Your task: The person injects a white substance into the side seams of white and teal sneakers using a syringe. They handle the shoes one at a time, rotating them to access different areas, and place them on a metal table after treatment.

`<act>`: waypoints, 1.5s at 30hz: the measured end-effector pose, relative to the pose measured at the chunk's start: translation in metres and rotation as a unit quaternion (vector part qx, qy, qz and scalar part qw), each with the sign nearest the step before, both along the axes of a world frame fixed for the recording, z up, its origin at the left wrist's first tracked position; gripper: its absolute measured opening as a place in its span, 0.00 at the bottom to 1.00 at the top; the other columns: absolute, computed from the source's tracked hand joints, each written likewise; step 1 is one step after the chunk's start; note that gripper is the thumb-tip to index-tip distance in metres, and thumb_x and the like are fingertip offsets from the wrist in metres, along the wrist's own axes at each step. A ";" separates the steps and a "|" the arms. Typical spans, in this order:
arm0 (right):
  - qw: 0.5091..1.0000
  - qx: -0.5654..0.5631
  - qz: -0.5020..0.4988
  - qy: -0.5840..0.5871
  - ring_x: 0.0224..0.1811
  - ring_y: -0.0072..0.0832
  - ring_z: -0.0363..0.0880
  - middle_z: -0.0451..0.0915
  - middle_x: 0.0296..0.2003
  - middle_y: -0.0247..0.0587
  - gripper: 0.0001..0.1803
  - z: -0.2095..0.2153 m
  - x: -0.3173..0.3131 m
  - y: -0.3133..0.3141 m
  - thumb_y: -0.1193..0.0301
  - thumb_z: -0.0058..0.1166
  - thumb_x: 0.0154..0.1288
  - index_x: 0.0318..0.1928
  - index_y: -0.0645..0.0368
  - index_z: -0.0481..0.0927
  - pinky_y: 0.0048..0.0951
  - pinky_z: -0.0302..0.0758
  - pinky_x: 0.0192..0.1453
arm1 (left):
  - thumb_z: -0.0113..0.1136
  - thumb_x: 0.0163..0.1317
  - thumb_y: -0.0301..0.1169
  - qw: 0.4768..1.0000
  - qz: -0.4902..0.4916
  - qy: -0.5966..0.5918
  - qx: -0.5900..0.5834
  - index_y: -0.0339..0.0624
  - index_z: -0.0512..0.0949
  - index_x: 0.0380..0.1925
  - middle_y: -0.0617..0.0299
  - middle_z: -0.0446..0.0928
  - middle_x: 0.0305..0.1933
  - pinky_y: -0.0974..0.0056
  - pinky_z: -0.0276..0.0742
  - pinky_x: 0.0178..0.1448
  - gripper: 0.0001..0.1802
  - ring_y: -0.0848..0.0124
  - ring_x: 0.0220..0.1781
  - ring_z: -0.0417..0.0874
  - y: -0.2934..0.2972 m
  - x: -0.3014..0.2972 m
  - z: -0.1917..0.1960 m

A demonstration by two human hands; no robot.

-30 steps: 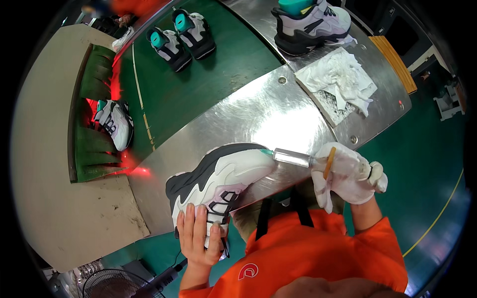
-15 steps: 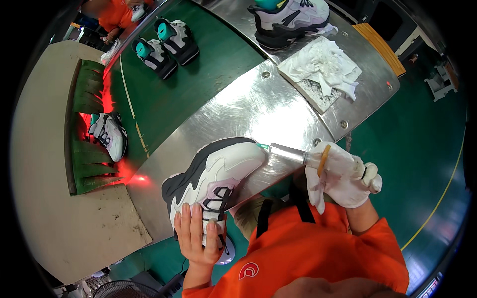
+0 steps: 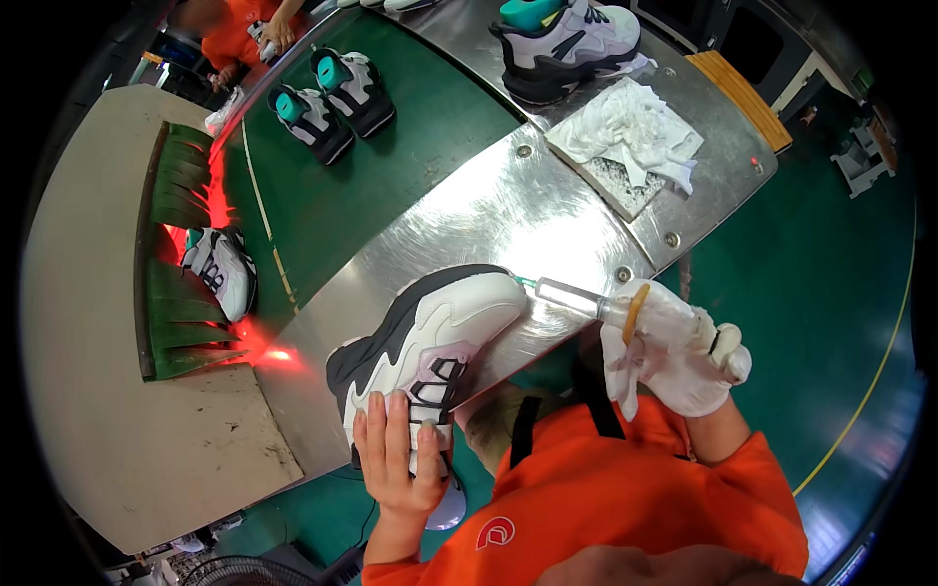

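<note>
A white sneaker (image 3: 445, 327) with a black sole and pale pink panels lies on its side on the steel table, its toe toward the right. My bare left hand (image 3: 399, 454) grips it near the laces and collar, fingers laid over the upper. In my right hand (image 3: 689, 366), which wears a white glove, is a clear syringe (image 3: 569, 297) with a green needle tip and a yellowish ring round its rear. The needle's tip meets the sole edge at the toe; whether it touches I cannot tell. The glove hides the plunger end.
A crumpled white cloth (image 3: 625, 127) lies on a pale block to the far right. Another sneaker (image 3: 572, 49) stands beyond it. Two sneakers ride the green belt (image 3: 430, 127); another (image 3: 223, 273) sits by the green strip curtain (image 3: 176, 327). A co-worker (image 3: 234, 39) is far left.
The sneaker under my left hand has shifted slightly right. The syringe tip stays by the toe. At the far left, the co-worker's hand has moved over a shoe.
</note>
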State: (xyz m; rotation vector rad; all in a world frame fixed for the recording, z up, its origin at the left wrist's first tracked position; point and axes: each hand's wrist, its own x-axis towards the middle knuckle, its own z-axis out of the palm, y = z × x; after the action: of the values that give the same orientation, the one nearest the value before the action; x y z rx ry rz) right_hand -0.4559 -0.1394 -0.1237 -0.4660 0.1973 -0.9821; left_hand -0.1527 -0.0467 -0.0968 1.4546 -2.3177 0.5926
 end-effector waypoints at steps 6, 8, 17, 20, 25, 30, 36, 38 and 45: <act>0.990 0.018 0.004 0.137 0.40 0.47 0.84 0.75 0.45 0.58 0.63 0.027 0.005 0.007 0.48 0.73 0.31 0.63 0.78 0.59 0.39 0.87 0.35 | 0.55 0.69 0.31 0.999 0.001 0.018 -0.030 0.46 0.67 0.59 0.40 0.77 0.57 0.40 0.74 0.60 0.19 0.40 0.58 0.79 -0.002 -0.002 -0.007; 0.994 -0.024 -0.001 0.102 0.41 0.45 0.83 0.76 0.46 0.57 0.63 0.024 0.005 0.010 0.52 0.76 0.31 0.64 0.76 0.59 0.39 0.86 0.37 | 0.56 0.69 0.31 0.999 -0.002 0.021 -0.029 0.45 0.67 0.58 0.40 0.77 0.57 0.40 0.74 0.60 0.19 0.40 0.58 0.79 -0.003 -0.003 -0.006; 0.988 -0.104 0.022 0.116 0.52 0.38 0.78 0.71 0.54 0.51 0.62 0.020 0.008 0.021 0.71 0.77 0.29 0.69 0.70 0.56 0.32 0.79 0.51 | 0.57 0.67 0.28 0.999 -0.009 0.037 -0.004 0.44 0.69 0.54 0.39 0.78 0.57 0.41 0.75 0.59 0.17 0.40 0.58 0.79 -0.010 0.002 0.002; 0.980 -0.140 0.023 0.136 0.53 0.38 0.77 0.71 0.54 0.50 0.62 0.013 0.010 0.019 0.73 0.76 0.28 0.69 0.69 0.56 0.31 0.77 0.53 | 0.61 0.63 0.27 0.998 -0.014 0.058 0.008 0.43 0.70 0.52 0.39 0.78 0.56 0.42 0.75 0.60 0.18 0.41 0.58 0.80 -0.020 0.002 0.010; 0.976 -0.173 0.034 0.131 0.56 0.37 0.75 0.71 0.54 0.47 0.61 0.001 0.017 0.010 0.73 0.76 0.29 0.69 0.67 0.57 0.32 0.75 0.55 | 0.75 0.48 0.24 0.993 -0.017 0.084 0.079 0.43 0.68 0.56 0.40 0.75 0.59 0.44 0.76 0.59 0.35 0.40 0.57 0.79 -0.034 0.009 0.033; 0.961 -0.219 0.039 0.166 0.57 0.34 0.74 0.72 0.54 0.43 0.60 -0.015 0.022 -0.004 0.72 0.77 0.30 0.69 0.64 0.58 0.31 0.73 0.57 | 0.75 0.45 0.21 0.978 -0.022 0.147 0.145 0.40 0.70 0.51 0.40 0.76 0.57 0.51 0.77 0.59 0.32 0.42 0.56 0.80 -0.063 0.016 0.051; 0.957 -0.252 0.019 0.140 0.57 0.30 0.74 0.73 0.55 0.44 0.59 -0.046 0.037 -0.024 0.74 0.77 0.35 0.69 0.66 0.57 0.32 0.73 0.59 | 0.78 0.43 0.24 0.938 -0.004 0.245 0.246 0.35 0.72 0.47 0.43 0.80 0.52 0.59 0.79 0.54 0.30 0.52 0.52 0.84 -0.108 0.038 0.063; 0.959 -0.243 0.023 0.148 0.57 0.28 0.74 0.73 0.55 0.43 0.58 -0.054 0.040 -0.028 0.74 0.77 0.35 0.69 0.66 0.57 0.31 0.73 0.59 | 0.79 0.42 0.24 0.911 0.005 0.284 0.298 0.35 0.72 0.46 0.44 0.80 0.52 0.60 0.78 0.54 0.31 0.55 0.53 0.84 -0.125 0.046 0.065; 0.936 -0.254 0.058 0.237 0.33 0.19 0.75 0.76 0.52 0.40 0.55 -0.054 0.037 -0.032 0.74 0.77 0.38 0.68 0.61 0.59 0.27 0.76 0.54 | 0.81 0.38 0.25 0.850 0.038 0.291 0.438 0.36 0.71 0.49 0.46 0.78 0.56 0.60 0.75 0.60 0.37 0.62 0.55 0.81 -0.155 0.050 0.078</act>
State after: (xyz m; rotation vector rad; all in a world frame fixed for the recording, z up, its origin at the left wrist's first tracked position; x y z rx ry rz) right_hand -0.4193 -0.1719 -0.1778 -1.1804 0.3474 -0.7854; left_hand -0.1023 -0.2015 -0.0184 1.7270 -2.0567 -0.9260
